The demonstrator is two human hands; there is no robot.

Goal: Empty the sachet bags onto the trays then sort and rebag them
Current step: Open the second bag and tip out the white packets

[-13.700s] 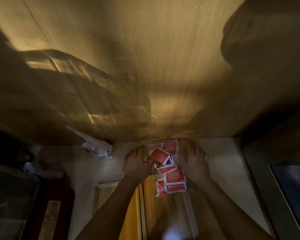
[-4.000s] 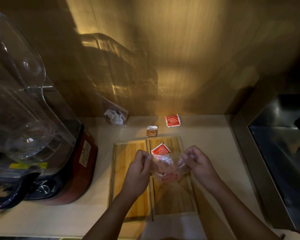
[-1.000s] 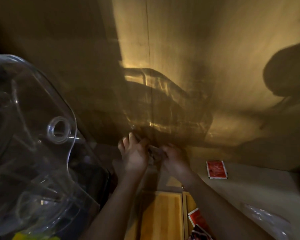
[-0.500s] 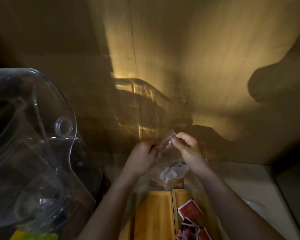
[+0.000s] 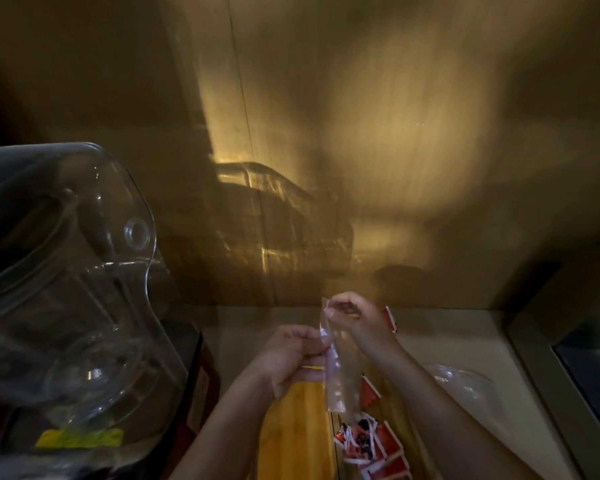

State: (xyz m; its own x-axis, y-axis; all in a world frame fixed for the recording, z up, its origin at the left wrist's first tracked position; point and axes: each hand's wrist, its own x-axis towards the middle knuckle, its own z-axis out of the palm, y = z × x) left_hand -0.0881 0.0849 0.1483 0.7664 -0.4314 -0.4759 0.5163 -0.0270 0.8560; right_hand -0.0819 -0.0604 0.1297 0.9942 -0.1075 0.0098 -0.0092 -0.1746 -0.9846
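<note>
Both hands hold a clear plastic sachet bag up above two wooden trays. My left hand pinches its left edge, and my right hand pinches its top corner. The bag hangs down and looks see-through; I cannot tell what is inside. Below it, the left tray shows bare wood. The right tray holds a heap of red and white sachets. One more red sachet peeks out behind my right hand on the counter.
A big clear blender jug on a dark base fills the left side. Another clear plastic bag lies on the counter right of the trays. A wooden wall stands close behind. A dark steel sink edge runs along the right.
My hands and the clear bag have come down and nearer, over the trays. The white sachets seen in the bag half a second ago no longer show. The camera tilted down, showing more red sachets.
</note>
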